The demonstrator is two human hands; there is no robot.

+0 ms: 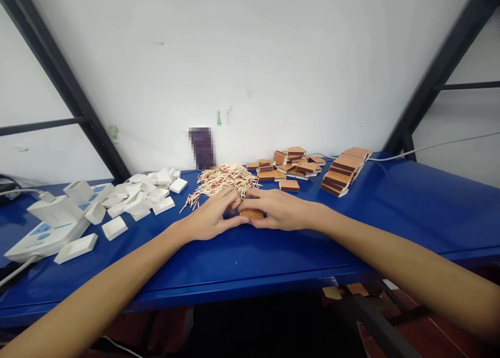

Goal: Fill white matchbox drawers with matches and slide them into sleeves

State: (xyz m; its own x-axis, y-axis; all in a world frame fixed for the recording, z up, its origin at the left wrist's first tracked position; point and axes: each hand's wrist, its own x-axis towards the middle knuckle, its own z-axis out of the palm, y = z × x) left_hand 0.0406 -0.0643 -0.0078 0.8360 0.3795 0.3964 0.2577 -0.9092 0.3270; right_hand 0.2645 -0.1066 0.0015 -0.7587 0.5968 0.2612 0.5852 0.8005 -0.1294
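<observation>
Near the middle of the blue bench (273, 248), a little back from its front edge, your two hands meet around one small brown matchbox (252, 213). Your left hand (213, 217) comes in from the left with its fingers curled over the box's left end, the thumb low along the near side. Your right hand (279, 209) comes in from the right and covers the box's right end and top, fingers folded down over it. Both hands are closed on the matchbox; only a strip of its near face shows between them, so you cannot tell from here whether its tray is pushed in or partly out.

The box lies flat on the bench with its long axis running left to right, parallel to the front edge. That puts one short end toward each palm, and neither hand is clearly nearer: they share it evenly, fingertips nearly touching over the top.

Just behind your hands, toward the back edge, lies a loose heap of matches (222, 178), red heads pointing every way, its near fringe just beside your left fingertips. To the left of the heap sits a scatter of white inner trays (140, 194), running out toward the left edge of the bench. Behind your right hand is a low pile of brown boxes (291, 165), and farther right a leaning stack of brown boxes (344, 173), well apart from the grip. A cable (429, 147) trails off toward the back right corner.
</observation>
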